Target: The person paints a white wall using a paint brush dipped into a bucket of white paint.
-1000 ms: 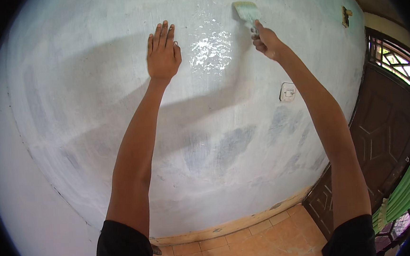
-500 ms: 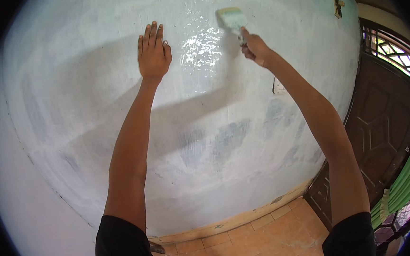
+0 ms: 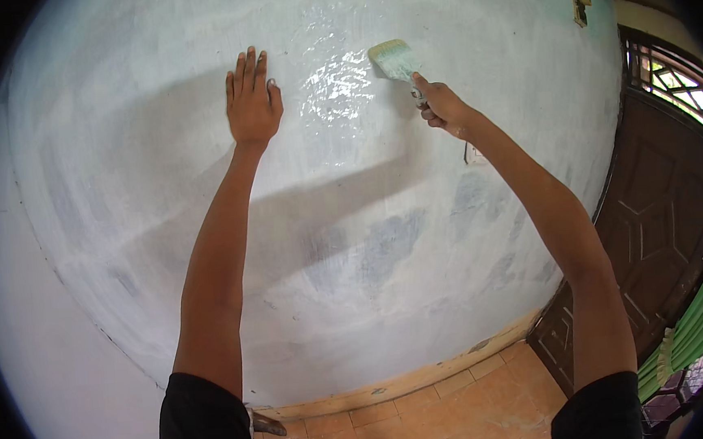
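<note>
My right hand [image 3: 440, 106] is closed around the handle of a wide flat paintbrush [image 3: 395, 59]. Its yellowish bristle end points up and to the left, and pale paint covers its head. The brush is at the white, patchily painted wall [image 3: 351, 219]; whether the bristles touch it I cannot tell. Left of the brush, a wet patch [image 3: 338, 86] shines on the wall. My left hand [image 3: 254, 104] lies flat against the wall with its fingers stretched upward, holding nothing.
A light switch plate [image 3: 474, 155] sits on the wall behind my right forearm, and a fixture [image 3: 580, 9] is higher up. At the right are a brown door [image 3: 652, 198] and a green curtain [image 3: 700, 309]. Orange floor tiles [image 3: 415, 427] run along the wall's foot.
The paintbrush in my right hand has moved down the wall a little. My left hand appears slightly lower and farther left, as the whole view has shifted slightly.
</note>
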The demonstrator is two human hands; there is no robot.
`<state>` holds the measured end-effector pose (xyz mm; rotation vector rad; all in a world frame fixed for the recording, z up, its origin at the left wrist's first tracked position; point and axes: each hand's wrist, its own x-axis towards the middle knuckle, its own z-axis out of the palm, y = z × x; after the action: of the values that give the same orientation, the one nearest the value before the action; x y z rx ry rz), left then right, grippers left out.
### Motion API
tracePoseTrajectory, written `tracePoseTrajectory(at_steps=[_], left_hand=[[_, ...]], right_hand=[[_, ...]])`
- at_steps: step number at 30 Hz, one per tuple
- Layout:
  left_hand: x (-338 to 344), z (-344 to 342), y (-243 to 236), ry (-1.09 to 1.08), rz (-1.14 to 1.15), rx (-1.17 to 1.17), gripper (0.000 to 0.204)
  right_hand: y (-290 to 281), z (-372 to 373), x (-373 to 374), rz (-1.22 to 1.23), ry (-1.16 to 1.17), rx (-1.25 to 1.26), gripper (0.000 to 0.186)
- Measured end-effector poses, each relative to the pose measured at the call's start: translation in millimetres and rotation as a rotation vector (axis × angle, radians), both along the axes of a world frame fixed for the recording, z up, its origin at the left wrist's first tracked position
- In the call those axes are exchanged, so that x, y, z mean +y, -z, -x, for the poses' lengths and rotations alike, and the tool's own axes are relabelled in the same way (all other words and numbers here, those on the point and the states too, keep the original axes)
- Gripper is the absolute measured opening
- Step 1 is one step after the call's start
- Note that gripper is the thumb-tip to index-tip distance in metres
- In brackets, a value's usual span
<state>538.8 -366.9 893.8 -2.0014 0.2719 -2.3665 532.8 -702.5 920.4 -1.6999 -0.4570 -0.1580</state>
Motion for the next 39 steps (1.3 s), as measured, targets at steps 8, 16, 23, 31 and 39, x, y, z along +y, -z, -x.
tracePoseTrajectory(at_steps=[8, 16, 23, 31, 39], left_hand=[[-11.5, 9.0, -6.5, 0.044, -0.030, -0.003, 0.046], [-9.4, 2.7, -4.0, 0.002, 0.009, -0.015, 0.047], [-19.0, 1.1, -5.1, 0.004, -0.001, -0.004, 0.047], [-16.7, 12.5, -1.1, -0.020, 0.008, 0.027, 0.046], [-22.0, 11.0, -3.0, -0.041, 0.005, 0.047, 0.045]], right_hand=[[-83.5, -23.5, -35.2, -0.204, 0.050, -0.064, 0.045], [-7.9, -17.3, -40.4, -0.096, 0.036, 0.116, 0.042], [-77.5, -20.8, -64.6, -0.188, -0.029, -0.044, 0.041], [-26.9, -39.6, -49.8, -0.092, 0.018, -0.005, 0.046], [-16.1, -27.8, -79.7, 0.017, 0.214, -0.315, 0.042]])
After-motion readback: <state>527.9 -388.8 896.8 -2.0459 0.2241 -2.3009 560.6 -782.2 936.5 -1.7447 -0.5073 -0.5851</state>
